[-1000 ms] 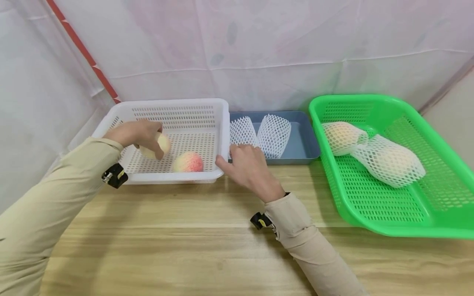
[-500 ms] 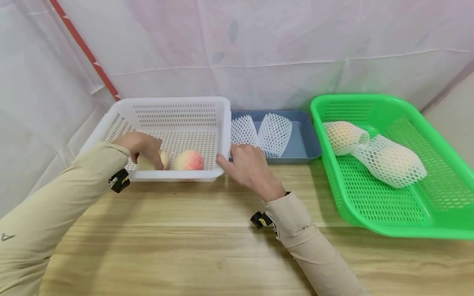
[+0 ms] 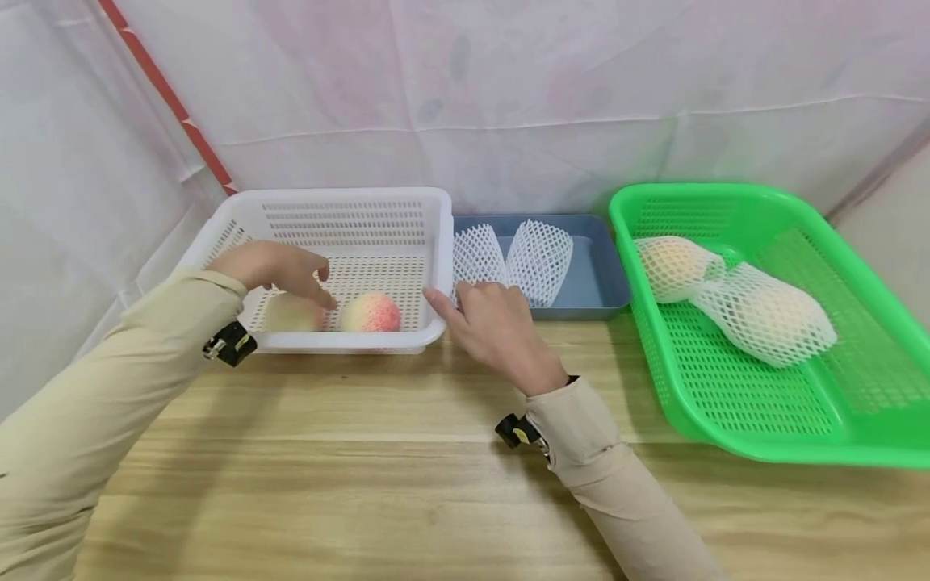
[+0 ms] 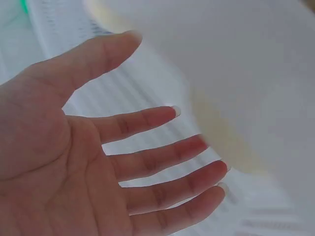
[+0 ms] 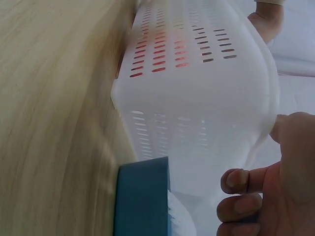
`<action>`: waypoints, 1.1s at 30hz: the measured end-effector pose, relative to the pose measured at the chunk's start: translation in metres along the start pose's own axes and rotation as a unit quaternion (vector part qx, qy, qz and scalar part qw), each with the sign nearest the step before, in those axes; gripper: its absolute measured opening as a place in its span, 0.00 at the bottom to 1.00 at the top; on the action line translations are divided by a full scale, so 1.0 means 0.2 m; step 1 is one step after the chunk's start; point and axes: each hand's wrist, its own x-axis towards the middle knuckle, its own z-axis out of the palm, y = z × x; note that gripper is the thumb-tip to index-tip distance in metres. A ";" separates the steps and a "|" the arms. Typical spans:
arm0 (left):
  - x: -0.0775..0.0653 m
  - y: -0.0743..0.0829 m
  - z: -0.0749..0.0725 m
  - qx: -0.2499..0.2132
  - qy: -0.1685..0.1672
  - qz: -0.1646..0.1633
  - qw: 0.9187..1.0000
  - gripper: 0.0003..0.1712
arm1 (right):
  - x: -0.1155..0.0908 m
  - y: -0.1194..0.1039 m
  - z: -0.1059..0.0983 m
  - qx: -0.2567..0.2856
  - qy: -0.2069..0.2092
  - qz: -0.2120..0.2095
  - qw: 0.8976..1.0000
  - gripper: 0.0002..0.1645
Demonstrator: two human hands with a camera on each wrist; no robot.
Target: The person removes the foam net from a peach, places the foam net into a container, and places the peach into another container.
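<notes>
In the head view my left hand (image 3: 279, 269) is over the white basket (image 3: 363, 340), fingers spread. Beneath it a pale yellow peach (image 3: 291, 315) lies on the basket floor, partly behind the near rim. Beside it sits a second peach (image 3: 371, 312), flushed pink-red on its right. The left wrist view has the left palm (image 4: 44, 162) facing the camera, with nothing held. My right hand (image 3: 501, 329) rests at the basket's right corner. In the right wrist view its thumb (image 5: 295, 130) touches the rim while the other fingers (image 5: 241, 204) hang loosely bent off the wall.
A blue-grey tray (image 3: 592, 274) behind the right hand holds two white foam net sleeves, one left (image 3: 477, 254) and one right (image 3: 539, 262). At right stands a green basket (image 3: 726, 452) with two netted fruits, one left (image 3: 672, 266) and one right (image 3: 770, 315). Cloth hangs behind.
My left hand lowered the pale peach to the floor of the white basket, let go and rose slightly above it. The right hand stays almost still at the basket's corner.
</notes>
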 end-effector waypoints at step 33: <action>-0.06 0.55 0.41 -0.063 0.476 0.150 0.864 0.16 | -0.21 0.40 -0.59 -0.114 0.021 0.090 0.989 0.26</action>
